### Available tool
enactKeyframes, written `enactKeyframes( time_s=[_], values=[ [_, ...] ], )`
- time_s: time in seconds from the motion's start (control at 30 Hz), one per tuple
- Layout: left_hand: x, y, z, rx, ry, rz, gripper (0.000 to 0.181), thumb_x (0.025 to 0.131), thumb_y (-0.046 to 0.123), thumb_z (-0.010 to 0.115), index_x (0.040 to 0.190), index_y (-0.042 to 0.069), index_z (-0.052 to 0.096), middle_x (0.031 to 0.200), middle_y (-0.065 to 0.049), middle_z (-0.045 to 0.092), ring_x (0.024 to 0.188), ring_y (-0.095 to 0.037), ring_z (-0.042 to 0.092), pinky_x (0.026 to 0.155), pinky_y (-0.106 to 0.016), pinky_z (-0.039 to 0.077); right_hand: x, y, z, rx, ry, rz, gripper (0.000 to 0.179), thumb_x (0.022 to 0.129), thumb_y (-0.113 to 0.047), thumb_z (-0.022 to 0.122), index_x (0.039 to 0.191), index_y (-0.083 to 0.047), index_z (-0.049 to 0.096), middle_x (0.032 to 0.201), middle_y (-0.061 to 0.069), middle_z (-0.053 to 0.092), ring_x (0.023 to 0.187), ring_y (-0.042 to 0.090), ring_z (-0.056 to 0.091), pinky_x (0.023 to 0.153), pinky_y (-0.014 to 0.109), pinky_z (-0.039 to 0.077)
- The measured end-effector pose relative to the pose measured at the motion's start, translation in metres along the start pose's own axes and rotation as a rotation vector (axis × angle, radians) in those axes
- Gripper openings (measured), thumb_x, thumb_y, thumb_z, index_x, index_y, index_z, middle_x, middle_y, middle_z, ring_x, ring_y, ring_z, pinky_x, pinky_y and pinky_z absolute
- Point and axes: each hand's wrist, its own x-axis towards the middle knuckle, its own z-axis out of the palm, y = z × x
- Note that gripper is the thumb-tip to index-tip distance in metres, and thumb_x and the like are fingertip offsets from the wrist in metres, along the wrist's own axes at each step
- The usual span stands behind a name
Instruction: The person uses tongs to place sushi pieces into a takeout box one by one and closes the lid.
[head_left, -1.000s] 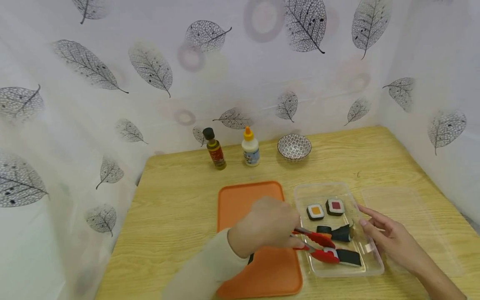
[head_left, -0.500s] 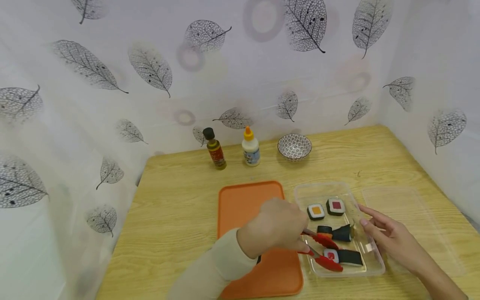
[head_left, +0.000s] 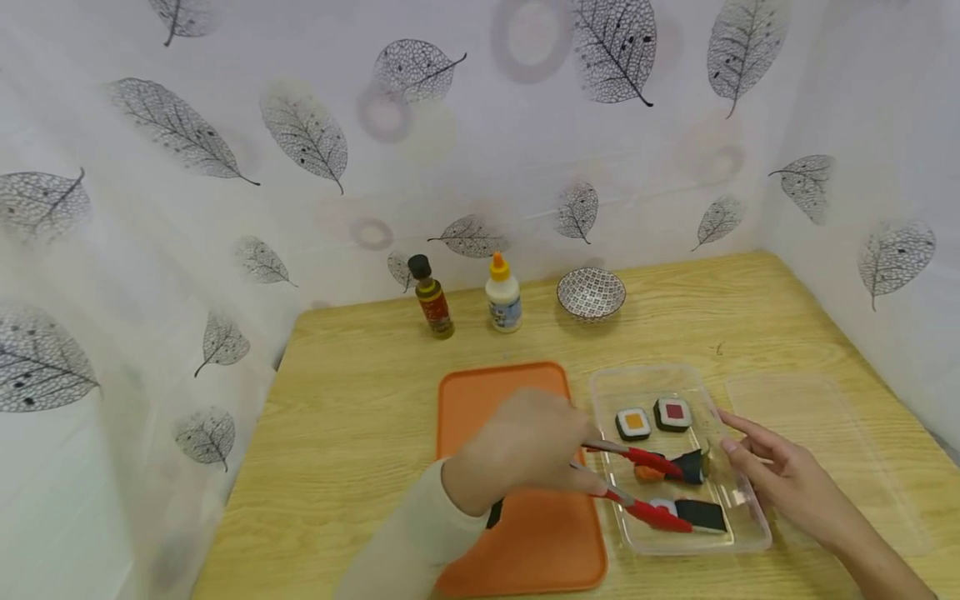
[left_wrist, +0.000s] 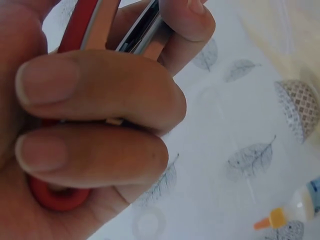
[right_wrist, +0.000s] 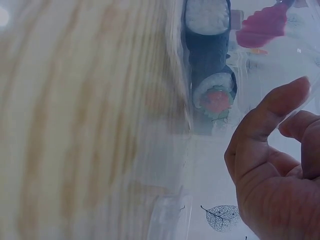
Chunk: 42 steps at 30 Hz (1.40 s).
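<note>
In the head view my left hand (head_left: 525, 450) grips a pair of red-tipped tongs (head_left: 660, 514), its fingers curled round the handles (left_wrist: 100, 25) in the left wrist view. The tong arms are spread over a clear plastic box (head_left: 693, 543). One tip lies over an orange-and-black sushi piece (head_left: 648, 472) and dark cone-shaped roll (head_left: 692, 467); the other partly covers a pale roll beside a black roll (head_left: 701, 516). An orange-centred roll (head_left: 633, 422) and red-centred roll (head_left: 672, 412) sit farther back. My right hand (head_left: 787, 475) pinches the box's right wall.
Left of the box lies an orange tray (head_left: 502, 400), with a dark item on it mostly hidden by my left arm. A sauce bottle (head_left: 432, 302), white squeeze bottle (head_left: 503, 300) and patterned bowl (head_left: 590, 293) stand at the back. A clear lid (head_left: 825, 450) lies right.
The tongs have spread wider, and their upper tip has moved right, over the cone-shaped roll. My left hand shifted right, then back left. The right hand has kept its place on the box.
</note>
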Motion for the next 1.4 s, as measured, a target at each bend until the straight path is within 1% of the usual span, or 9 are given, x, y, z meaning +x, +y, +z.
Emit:
enactKeyframes(
  time_s=[0.2,0.37,0.47,0.7,0.9,1.0,1.1,1.27,1.4],
  values=[
    [-0.012,-0.016,0.004,-0.084,0.070,0.029,0.050,0.089,0.069,0.072,0.128,0.039,0.075,0.096,0.019,0.075,0.079,0.001,0.064,0.064,-0.021,0.048,0.000,0.001,0.001,-0.015,0.010,-0.012,0.054,0.112,-0.015,0.051,0.161,-0.001,0.035,0.092,0.000,0.065,0.057,0.015,0.055,0.050,0.032,0.048],
    [-0.021,-0.026,0.006,-0.116,0.133,0.037,0.056,0.090,0.068,0.071,0.135,0.035,0.072,0.085,0.017,0.068,0.069,0.001,0.056,0.061,-0.020,0.045,0.001,0.003,0.002,-0.020,0.025,-0.027,0.054,0.111,-0.012,0.052,0.162,-0.001,0.036,0.092,-0.004,0.066,0.060,0.013,0.055,0.050,0.031,0.047],
    [-0.028,-0.032,0.009,-0.123,0.193,0.033,0.062,0.089,0.068,0.071,0.137,0.030,0.070,0.081,0.013,0.063,0.064,0.000,0.053,0.059,-0.019,0.042,0.002,0.003,0.002,-0.017,0.026,-0.026,0.054,0.111,-0.011,0.052,0.161,0.000,0.036,0.091,-0.005,0.064,0.058,0.013,0.053,0.049,0.031,0.047],
    [-0.047,-0.048,0.025,-0.148,0.379,0.008,0.069,0.087,0.066,0.074,0.137,0.021,0.065,0.093,0.004,0.070,0.064,-0.004,0.051,0.057,-0.018,0.042,0.002,0.002,0.001,0.001,0.014,0.001,0.055,0.112,-0.013,0.051,0.162,-0.001,0.034,0.090,-0.004,0.064,0.053,0.016,0.050,0.048,0.032,0.046],
    [-0.070,-0.055,0.041,-0.245,0.444,-0.035,0.072,0.088,0.064,0.074,0.143,0.020,0.061,0.095,0.008,0.067,0.063,-0.002,0.048,0.058,-0.017,0.042,0.002,0.002,0.000,-0.002,0.006,0.017,0.055,0.112,-0.015,0.050,0.163,-0.001,0.033,0.090,-0.004,0.064,0.055,0.016,0.051,0.049,0.032,0.047],
    [-0.083,-0.057,0.050,-0.296,0.486,-0.088,0.071,0.089,0.061,0.075,0.143,0.017,0.060,0.098,0.007,0.066,0.062,-0.002,0.045,0.059,-0.017,0.041,0.002,0.002,0.001,-0.002,0.008,0.019,0.055,0.112,-0.014,0.050,0.163,-0.001,0.033,0.090,-0.005,0.064,0.056,0.016,0.052,0.049,0.032,0.046],
    [-0.094,-0.060,0.061,-0.375,0.511,-0.185,0.067,0.091,0.058,0.074,0.140,0.016,0.058,0.098,0.005,0.062,0.063,-0.003,0.044,0.058,-0.018,0.041,0.002,0.002,0.002,-0.001,0.008,0.014,0.055,0.112,-0.014,0.050,0.163,-0.002,0.033,0.090,-0.004,0.064,0.056,0.016,0.051,0.049,0.032,0.046],
    [-0.112,-0.062,0.077,-0.563,0.487,-0.441,0.070,0.096,0.062,0.065,0.146,0.016,0.048,0.103,0.001,0.053,0.075,-0.009,0.051,0.063,-0.022,0.045,0.002,0.001,0.002,-0.011,0.014,0.004,0.055,0.112,-0.013,0.051,0.162,-0.001,0.034,0.091,-0.004,0.065,0.058,0.014,0.052,0.049,0.031,0.047],
    [-0.123,-0.066,0.091,-0.674,0.483,-0.600,0.079,0.100,0.062,0.061,0.155,0.012,0.035,0.110,-0.005,0.049,0.080,-0.013,0.053,0.065,-0.025,0.045,0.002,0.001,0.001,-0.016,0.014,0.019,0.055,0.112,-0.014,0.051,0.162,0.001,0.033,0.090,-0.004,0.063,0.059,0.013,0.053,0.050,0.031,0.048]
  ],
)
